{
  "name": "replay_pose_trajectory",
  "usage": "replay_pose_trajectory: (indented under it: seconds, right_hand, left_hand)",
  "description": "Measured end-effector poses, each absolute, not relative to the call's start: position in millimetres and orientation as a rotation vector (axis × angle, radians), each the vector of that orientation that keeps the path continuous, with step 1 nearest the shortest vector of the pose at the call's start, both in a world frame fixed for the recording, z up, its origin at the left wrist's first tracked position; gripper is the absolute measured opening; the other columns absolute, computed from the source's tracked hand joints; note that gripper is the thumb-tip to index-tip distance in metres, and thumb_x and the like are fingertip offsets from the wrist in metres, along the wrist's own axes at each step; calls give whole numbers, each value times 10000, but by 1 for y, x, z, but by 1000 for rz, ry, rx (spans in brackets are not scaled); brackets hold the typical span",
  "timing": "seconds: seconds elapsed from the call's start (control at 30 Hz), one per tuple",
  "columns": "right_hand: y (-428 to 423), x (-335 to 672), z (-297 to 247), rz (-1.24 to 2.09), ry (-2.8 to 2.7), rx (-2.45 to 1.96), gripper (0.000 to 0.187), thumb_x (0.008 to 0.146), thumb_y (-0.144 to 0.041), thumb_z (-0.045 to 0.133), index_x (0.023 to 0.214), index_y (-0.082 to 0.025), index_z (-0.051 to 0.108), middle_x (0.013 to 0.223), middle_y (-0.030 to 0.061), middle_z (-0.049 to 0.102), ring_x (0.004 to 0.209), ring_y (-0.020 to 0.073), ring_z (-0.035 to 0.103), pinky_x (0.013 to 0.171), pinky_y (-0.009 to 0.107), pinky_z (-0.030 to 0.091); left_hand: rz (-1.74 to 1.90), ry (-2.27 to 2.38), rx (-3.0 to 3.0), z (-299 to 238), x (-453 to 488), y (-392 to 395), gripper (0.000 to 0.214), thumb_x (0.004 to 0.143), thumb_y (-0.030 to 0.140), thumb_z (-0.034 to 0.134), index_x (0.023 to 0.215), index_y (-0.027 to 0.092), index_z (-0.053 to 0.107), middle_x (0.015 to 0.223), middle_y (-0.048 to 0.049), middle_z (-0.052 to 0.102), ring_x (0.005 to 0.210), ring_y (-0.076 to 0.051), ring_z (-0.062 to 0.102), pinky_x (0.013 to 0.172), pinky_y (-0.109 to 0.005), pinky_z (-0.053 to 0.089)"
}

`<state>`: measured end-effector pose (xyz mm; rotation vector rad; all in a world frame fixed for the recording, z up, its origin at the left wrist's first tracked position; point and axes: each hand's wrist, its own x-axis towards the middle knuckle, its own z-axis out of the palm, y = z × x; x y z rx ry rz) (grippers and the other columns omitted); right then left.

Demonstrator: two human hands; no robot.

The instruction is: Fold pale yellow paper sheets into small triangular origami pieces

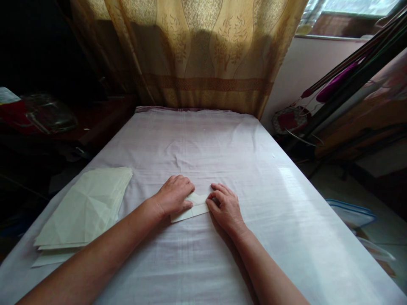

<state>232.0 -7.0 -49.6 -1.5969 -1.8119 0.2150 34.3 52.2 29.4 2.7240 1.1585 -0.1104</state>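
A small folded piece of pale cream paper (199, 209) lies on the cloth-covered table (190, 144), between my two hands. My left hand (176, 195) grips its left part, the fingers bent over the far edge and the thumb on the near side. At the paper's right end, my right hand (225, 205) pinches it between thumb and index finger, with the other fingers loosely apart. Fold lines show on the paper's near strip. To the left, partly behind my left forearm, rests a stack of creased cream paper sheets (87, 203).
A gold patterned curtain (203, 51) hangs beyond the table's far edge. On the dark left side stands a clear container (51, 114) by something red. Right of the table are dark slanted poles (349, 80), a patterned bag (291, 120) and blue-rimmed plastic lids (351, 214) low down.
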Motion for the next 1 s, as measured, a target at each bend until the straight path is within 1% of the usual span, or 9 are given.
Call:
replay_pose_trajectory:
  seconds: [0.27,0.4,0.53,0.6,0.67,0.73,0.83,0.9,1.0]
  right_hand:
    - [-7,234,-54,199,-1730,-1515,95,841,-223,591,838,-232,686,1157,87,709,1145,282,607,1015,478,424]
    - [-7,234,-53,216,-1702,-1477,126,863,-235,563,880,-230,688,1113,86,721,1111,268,623,1007,469,434]
    - [-7,233,-49,257,-1687,-1457,161,892,-263,531,932,-232,684,1060,73,735,1111,267,627,1013,477,431]
    - [-7,234,-48,285,-1661,-1456,178,901,-290,523,948,-235,686,1051,74,738,1099,265,636,1001,475,442]
    - [-7,236,-48,330,-1615,-1460,197,896,-328,536,981,-238,689,1061,83,736,1075,263,647,983,465,461]
    - [-7,237,-47,413,-1540,-1464,241,870,-377,578,1036,-237,682,1080,92,731,1054,265,656,969,461,475]
    - [-5,234,-43,607,-1374,-1412,390,806,-429,660,1141,-230,634,1101,100,725,1048,266,666,973,463,484]
    - [-2,227,-37,770,-1269,-1336,491,763,-430,706,1194,-225,590,1107,104,722,1037,261,677,941,443,510]
    - [2,211,-25,1019,-1165,-1219,537,725,-387,735,1205,-226,556,1082,100,731,1018,260,691,816,384,564]
  left_hand:
    - [-200,1123,2690,37,46,67,287,717,371,782,894,202,633,987,-56,649,980,-257,573,847,-340,397]
    - [-152,1118,2630,39,47,67,279,695,331,785,892,197,639,930,-58,672,948,-263,593,840,-341,393]
    - [-30,1127,2502,39,45,66,303,663,270,766,946,229,669,845,-23,684,915,-252,609,863,-343,379]
    - [59,1138,2408,38,42,66,251,648,241,747,891,243,686,804,0,682,904,-239,610,878,-339,368]
    - [153,1157,2281,36,40,68,134,644,238,718,773,232,682,725,17,661,836,-219,610,842,-323,377]
    - [253,1185,2117,32,37,71,90,665,289,686,694,209,657,645,22,623,728,-196,599,747,-298,398]
    - [423,1189,1830,26,34,73,271,712,451,639,739,182,647,648,5,628,641,-179,595,615,-265,410]
    - [538,1156,1656,24,34,71,397,704,550,637,812,168,643,716,-17,662,657,-181,618,597,-257,432]
    - [680,1110,1458,22,37,64,492,699,605,665,904,158,636,817,-47,700,694,-185,645,633,-270,476]
